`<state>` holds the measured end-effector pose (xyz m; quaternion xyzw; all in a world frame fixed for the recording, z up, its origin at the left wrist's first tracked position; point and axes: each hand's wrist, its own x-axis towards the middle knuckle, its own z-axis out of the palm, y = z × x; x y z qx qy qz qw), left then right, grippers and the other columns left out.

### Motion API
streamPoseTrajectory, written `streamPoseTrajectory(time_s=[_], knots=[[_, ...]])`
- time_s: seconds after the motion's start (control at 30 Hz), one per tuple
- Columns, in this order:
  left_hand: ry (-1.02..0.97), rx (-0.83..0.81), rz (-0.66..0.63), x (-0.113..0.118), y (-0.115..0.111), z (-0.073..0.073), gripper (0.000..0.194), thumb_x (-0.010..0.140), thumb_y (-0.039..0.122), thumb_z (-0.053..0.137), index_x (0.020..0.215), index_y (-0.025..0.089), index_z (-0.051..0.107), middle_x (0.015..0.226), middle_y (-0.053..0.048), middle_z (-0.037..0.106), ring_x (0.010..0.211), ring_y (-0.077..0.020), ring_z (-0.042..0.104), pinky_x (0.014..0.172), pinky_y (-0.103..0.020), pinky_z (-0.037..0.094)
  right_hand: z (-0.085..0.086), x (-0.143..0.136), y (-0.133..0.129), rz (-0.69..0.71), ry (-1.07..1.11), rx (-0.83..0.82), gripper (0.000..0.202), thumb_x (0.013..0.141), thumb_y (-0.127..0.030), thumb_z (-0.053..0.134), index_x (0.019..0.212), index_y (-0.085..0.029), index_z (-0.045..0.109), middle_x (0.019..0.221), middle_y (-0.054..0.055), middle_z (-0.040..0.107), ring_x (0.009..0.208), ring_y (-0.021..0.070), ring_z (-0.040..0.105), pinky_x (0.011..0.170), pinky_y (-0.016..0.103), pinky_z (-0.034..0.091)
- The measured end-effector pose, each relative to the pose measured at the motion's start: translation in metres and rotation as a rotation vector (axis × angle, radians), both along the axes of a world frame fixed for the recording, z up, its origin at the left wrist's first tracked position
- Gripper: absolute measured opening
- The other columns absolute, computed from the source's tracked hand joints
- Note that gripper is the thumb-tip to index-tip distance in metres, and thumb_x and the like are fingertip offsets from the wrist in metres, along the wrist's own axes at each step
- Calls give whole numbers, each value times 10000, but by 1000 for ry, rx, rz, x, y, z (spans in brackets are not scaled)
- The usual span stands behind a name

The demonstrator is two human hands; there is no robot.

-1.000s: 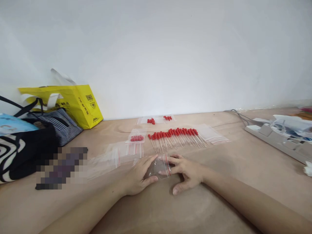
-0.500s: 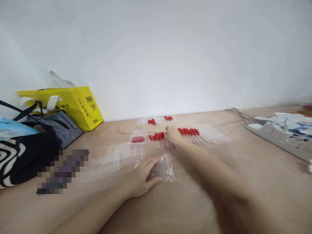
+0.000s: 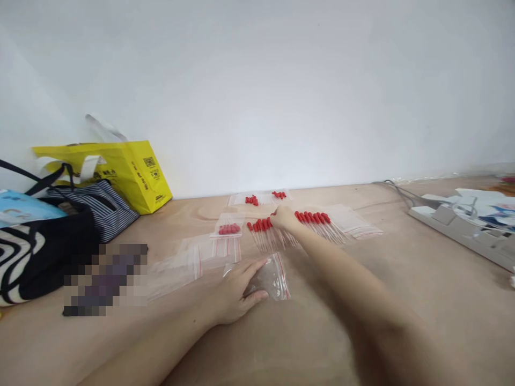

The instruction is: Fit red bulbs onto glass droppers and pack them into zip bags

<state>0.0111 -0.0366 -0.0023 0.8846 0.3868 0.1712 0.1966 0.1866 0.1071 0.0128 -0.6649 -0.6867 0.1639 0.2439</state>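
A row of droppers [image 3: 261, 225] with red bulbs and thin clear stems lies across the table. Over the middle of this row is my right hand [image 3: 285, 220], its fingers pinched at a red bulb; the grip itself is partly hidden. Nearer to me, a clear zip bag [image 3: 273, 279] lies flat under my left hand [image 3: 243, 289]. The left fingers and thumb are spread and rest on that bag. More droppers [image 3: 316, 218] continue on the right of my right hand.
Left of the row, a small bag holding red-bulbed droppers [image 3: 229, 229] lies by loose zip bags [image 3: 185, 262]. Filled bags [image 3: 263, 199] sit against the wall. Another zip bag [image 3: 358, 222] is right of the row. A yellow bag [image 3: 148, 177] stands left, a white tray-like object [image 3: 454, 236] right.
My right hand has shifted slightly left along the dropper row, its fingertips now closer to the left group of bulbs. My left hand stays on the zip bag.
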Motion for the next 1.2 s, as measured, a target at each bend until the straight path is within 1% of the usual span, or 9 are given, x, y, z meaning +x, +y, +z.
streamPoseTrajectory(time_s=[0.17, 0.3, 0.5, 0.63, 0.7, 0.87, 1.0, 1.1, 1.2], knots=[[14, -2, 12, 1, 0, 1, 501, 805, 331, 494, 1262, 213, 328, 1259, -86, 442, 1134, -224, 420, 948, -407, 354, -1, 43, -28, -12, 257, 119, 325, 816, -237, 327, 1101, -146, 454, 739, 24, 591, 590, 103, 566, 546, 209, 438], [22, 15, 20, 3, 2, 0, 505, 799, 311, 499, 1262, 212, 324, 1258, -81, 443, 1132, -222, 423, 940, -399, 363, -20, 69, -66, 10, 768, 255, 259, 770, -344, 423, 962, -175, 463, 657, -24, 512, 489, 92, 507, 499, 239, 443], [13, 27, 7, 13, 3, -2, 503, 802, 336, 493, 1259, 205, 328, 1264, -82, 444, 1141, -224, 419, 947, -404, 358, -41, 63, -99, -21, 1048, 279, 314, 703, -428, 528, 890, -201, 416, 668, -34, 489, 541, 105, 523, 534, 264, 465], [-2, 42, 19, 19, 3, -4, 516, 796, 345, 499, 1261, 206, 324, 1268, -81, 440, 1148, -226, 413, 952, -406, 355, -47, 52, -110, -33, 1179, 182, 372, 660, -458, 573, 867, -217, 381, 655, -42, 499, 568, 114, 533, 565, 275, 468], [-6, 46, 28, 20, 4, -5, 530, 792, 346, 503, 1266, 201, 314, 1269, -84, 437, 1148, -228, 412, 950, -407, 358, -49, 52, -115, 30, 1166, 93, 367, 660, -468, 582, 840, -213, 388, 659, -33, 523, 586, 113, 532, 556, 256, 446], [-15, 47, 17, 20, 5, -8, 527, 798, 347, 496, 1271, 212, 306, 1272, -77, 432, 1146, -222, 418, 947, -395, 365, -47, 61, -123, 453, 862, -95, 285, 695, -419, 607, 785, -178, 484, 658, -13, 568, 581, 96, 506, 571, 234, 387], [-46, 55, -1, 20, 5, -10, 510, 803, 354, 492, 1265, 230, 317, 1255, -65, 449, 1129, -217, 435, 935, -384, 379, -45, 59, -119, 669, 796, -153, 231, 716, -367, 606, 796, -171, 514, 732, 4, 589, 670, 112, 543, 646, 249, 407], [-57, 53, -9, 20, 6, -10, 504, 802, 355, 492, 1263, 243, 321, 1251, -60, 451, 1129, -214, 434, 934, -385, 380, -44, 56, -116, 761, 705, -146, 168, 738, -320, 588, 789, -168, 538, 730, -5, 575, 650, 101, 529, 635, 238, 409], [-40, 67, -38, 13, 5, -5, 559, 770, 399, 528, 1261, 229, 323, 1265, -74, 434, 1151, -223, 412, 955, -392, 359, -46, 57, -114, 717, 549, -67, 110, 746, -273, 574, 762, -164, 569, 642, -25, 529, 563, 82, 460, 562, 214, 375]])
